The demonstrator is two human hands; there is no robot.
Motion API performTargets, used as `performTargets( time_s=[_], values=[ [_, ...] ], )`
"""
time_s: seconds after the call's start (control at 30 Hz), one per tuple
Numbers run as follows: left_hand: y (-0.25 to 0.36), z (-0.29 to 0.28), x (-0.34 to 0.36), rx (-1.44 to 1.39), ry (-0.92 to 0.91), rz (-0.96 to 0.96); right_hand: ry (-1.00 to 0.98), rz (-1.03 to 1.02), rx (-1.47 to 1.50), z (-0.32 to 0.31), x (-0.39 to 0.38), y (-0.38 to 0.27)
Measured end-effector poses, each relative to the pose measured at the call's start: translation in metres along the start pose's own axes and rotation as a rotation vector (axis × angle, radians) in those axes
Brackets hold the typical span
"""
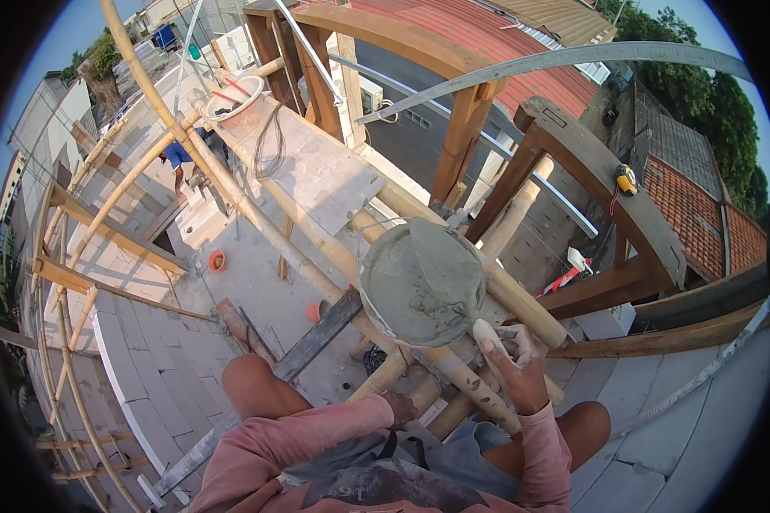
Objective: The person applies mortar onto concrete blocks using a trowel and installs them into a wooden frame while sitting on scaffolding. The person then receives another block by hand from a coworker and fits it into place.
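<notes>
A round bucket of wet grey mortar [402, 295] stands before me on the bamboo poles. In it rests a mortar-coated trowel [443, 256], its blade hard to tell from the mix. My right hand [522, 363] is closed at the trowel's pale handle, by the bucket's near right rim. My left hand [399, 410] hangs low between my knees, below the bucket and beside a bamboo pole [381, 376]. The fingers of that hand are dark and mostly hidden, so their hold does not show.
A yellow tape measure [627, 179] sits on a curved wooden frame [565, 128] at right. Boards [316, 171] with a wire coil and a white basin [233, 98] lie ahead. Bamboo poles cross at left. Far below is a floor with orange buckets [218, 261] and another person [178, 158].
</notes>
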State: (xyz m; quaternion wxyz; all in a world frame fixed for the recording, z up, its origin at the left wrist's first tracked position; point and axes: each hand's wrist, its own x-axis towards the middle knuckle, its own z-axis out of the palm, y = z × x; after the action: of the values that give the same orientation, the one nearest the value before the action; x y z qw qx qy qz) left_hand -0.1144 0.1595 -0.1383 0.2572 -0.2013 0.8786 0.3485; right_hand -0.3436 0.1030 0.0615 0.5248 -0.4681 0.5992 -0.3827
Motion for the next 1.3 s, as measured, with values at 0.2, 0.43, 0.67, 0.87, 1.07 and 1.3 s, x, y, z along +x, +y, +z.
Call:
performTargets(
  time_s=[0.2,0.43,0.67,0.87,1.07,1.3],
  values=[
    [-0.007,0.018,-0.011,-0.041,-0.012,-0.032,-0.041,0.102,0.07,-0.004,-0.006,-0.009],
    [-0.02,0.046,-0.024,-0.11,-0.049,-0.063,-0.094,0.225,0.141,-0.015,-0.007,-0.004],
    [-0.031,0.068,-0.042,-0.324,-0.194,-0.128,0.015,-0.085,-0.127,-0.022,-0.007,-0.001],
    [-0.024,0.059,-0.053,-0.332,-0.255,-0.332,0.018,-0.126,-0.15,-0.028,-0.01,-0.005],
    [-0.018,0.087,-0.069,-0.575,-0.084,-0.251,-0.028,-0.135,-0.158,-0.033,-0.006,0.002],
    [0.007,0.042,-0.057,-0.426,-0.304,-0.31,-0.051,-0.076,-0.106,-0.033,-0.004,0.001]
  ],
)
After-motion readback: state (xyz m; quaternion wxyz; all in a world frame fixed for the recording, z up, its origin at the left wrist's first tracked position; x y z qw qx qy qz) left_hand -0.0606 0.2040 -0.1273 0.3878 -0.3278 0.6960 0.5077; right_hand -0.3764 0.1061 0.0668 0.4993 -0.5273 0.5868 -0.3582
